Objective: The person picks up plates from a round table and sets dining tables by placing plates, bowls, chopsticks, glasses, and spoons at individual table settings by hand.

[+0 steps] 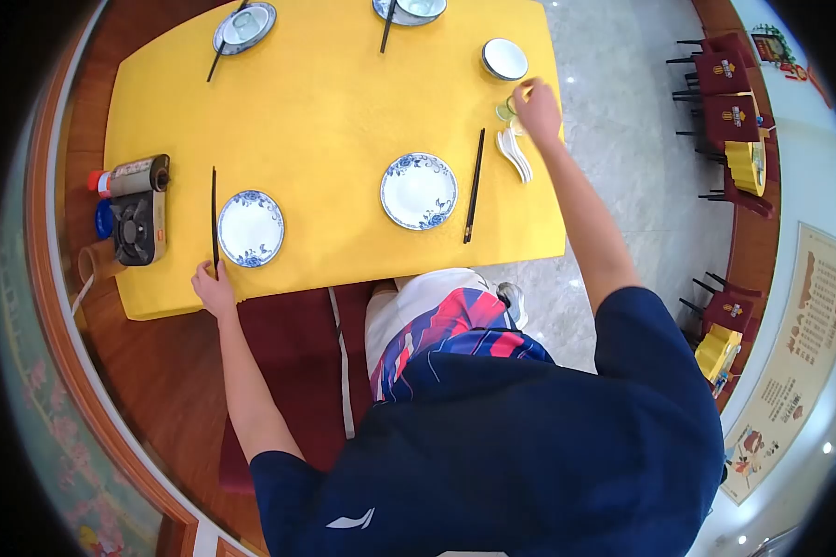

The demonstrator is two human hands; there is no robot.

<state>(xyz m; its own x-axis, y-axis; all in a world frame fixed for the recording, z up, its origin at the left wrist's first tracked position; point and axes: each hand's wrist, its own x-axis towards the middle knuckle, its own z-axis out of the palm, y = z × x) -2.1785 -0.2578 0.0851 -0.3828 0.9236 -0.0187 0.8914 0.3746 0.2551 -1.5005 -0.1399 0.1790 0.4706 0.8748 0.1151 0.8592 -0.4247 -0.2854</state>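
My left hand point(215, 290) is at the near end of a pair of black chopsticks point(215, 209), its fingers closed on that end. Right of these chopsticks lies a white plate point(251, 229) with blue flowers on its rim. My right hand point(538, 110) is over the right side of the table, fingers curled; what they hold, if anything, is hidden. Small clear glasses point(505, 110) stand beside and partly under it. Just below lie several white spoons point(514, 155), close together. A white bowl point(504, 59) with a dark outside stands beyond the hand.
A second blue-flowered plate point(419, 191) lies on the yellow tablecloth point(325, 121), with black chopsticks point(475, 186) to its right. Two place settings with a dish point(267, 28) and chopsticks are at the far edge. A portable gas stove point(139, 227) stands at left. A dark red bench point(293, 371) is below.
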